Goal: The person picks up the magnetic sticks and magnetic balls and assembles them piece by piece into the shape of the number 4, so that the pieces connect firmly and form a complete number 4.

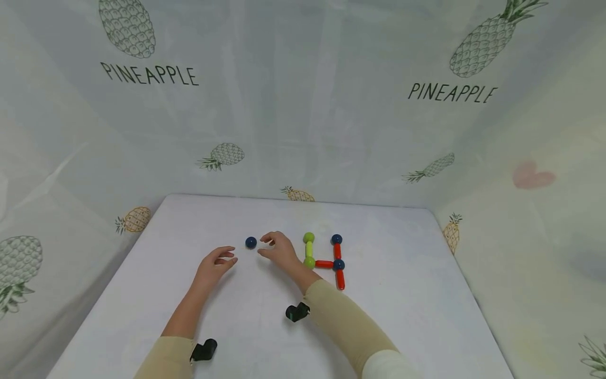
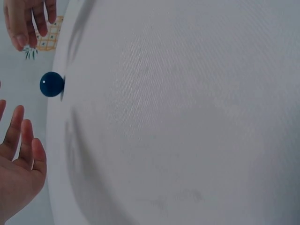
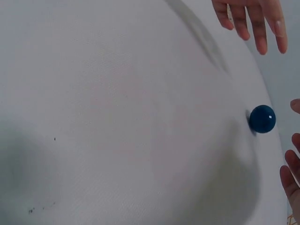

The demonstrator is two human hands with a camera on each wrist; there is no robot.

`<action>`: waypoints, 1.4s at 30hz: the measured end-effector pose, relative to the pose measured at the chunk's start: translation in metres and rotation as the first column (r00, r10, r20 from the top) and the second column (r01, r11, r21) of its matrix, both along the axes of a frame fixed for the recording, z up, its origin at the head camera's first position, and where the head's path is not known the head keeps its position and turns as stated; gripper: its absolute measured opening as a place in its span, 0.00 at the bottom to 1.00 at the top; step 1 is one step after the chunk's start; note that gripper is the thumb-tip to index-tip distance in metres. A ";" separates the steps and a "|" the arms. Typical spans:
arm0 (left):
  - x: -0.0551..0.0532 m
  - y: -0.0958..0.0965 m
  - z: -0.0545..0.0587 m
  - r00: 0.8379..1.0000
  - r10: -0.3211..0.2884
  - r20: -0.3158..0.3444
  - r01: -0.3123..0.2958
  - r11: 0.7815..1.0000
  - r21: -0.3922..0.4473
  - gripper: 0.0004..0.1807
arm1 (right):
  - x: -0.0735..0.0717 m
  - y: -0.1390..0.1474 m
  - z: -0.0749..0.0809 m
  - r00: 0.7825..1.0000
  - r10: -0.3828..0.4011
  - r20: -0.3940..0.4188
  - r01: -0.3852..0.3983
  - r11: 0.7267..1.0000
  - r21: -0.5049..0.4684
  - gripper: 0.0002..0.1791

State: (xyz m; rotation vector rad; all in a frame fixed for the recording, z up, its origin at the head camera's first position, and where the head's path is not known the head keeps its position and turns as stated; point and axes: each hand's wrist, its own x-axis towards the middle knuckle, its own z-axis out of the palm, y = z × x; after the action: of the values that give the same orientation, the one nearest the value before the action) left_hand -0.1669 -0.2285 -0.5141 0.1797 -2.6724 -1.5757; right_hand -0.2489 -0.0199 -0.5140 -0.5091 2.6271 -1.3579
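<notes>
A dark blue ball (image 1: pixel 251 242) sits on the white table between the two hands, touched by neither. To its left is my left hand (image 1: pixel 211 269), fingers loosely bent and holding nothing. My right hand (image 1: pixel 281 251) is just right of the ball, its fingers spread and curving toward it, also with nothing in them. In the left wrist view the ball (image 2: pixel 51 84) shows a gap on both sides, between the left hand (image 2: pixel 22 161) and the right fingers. The right wrist view likewise has the ball (image 3: pixel 262 119) apart from the fingertips.
Right of the right hand lies a joined figure of red rods (image 1: pixel 324 264), blue balls (image 1: pixel 339 265), a light green rod (image 1: pixel 309 249) and green balls (image 1: pixel 309 237). The right forearm passes close by its lower left. A pineapple-print cloth (image 1: pixel 303 116) surrounds the table (image 1: pixel 402 316).
</notes>
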 end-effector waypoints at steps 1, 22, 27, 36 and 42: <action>0.001 -0.002 0.000 1.000 0.002 0.004 -0.002 1.000 0.000 0.24 | -0.001 -0.002 -0.001 1.000 0.001 0.002 -0.001 1.000 0.004 0.17; 0.012 -0.025 -0.005 0.997 0.043 0.062 -0.046 0.997 0.054 0.26 | -0.014 -0.038 -0.005 0.988 0.063 -0.142 -0.021 0.959 0.282 0.18; 0.014 -0.027 -0.008 0.995 0.051 0.080 -0.055 0.997 0.056 0.27 | -0.017 -0.043 -0.008 0.988 0.065 -0.140 -0.019 0.951 0.308 0.17; 0.017 -0.028 -0.012 0.994 0.061 0.089 -0.067 0.995 0.070 0.26 | -0.024 -0.049 -0.018 0.987 0.058 -0.150 -0.007 0.945 0.326 0.14; 0.019 -0.029 -0.010 0.994 0.072 0.088 -0.078 0.995 0.066 0.26 | -0.025 -0.049 -0.020 0.989 0.043 -0.141 0.002 0.954 0.301 0.14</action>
State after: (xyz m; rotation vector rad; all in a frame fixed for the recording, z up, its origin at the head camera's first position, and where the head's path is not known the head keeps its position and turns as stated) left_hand -0.1483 -0.2572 -0.5237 0.3535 -2.6405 -1.6761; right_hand -0.2737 -0.0692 -0.5338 -0.6091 2.8655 -0.9196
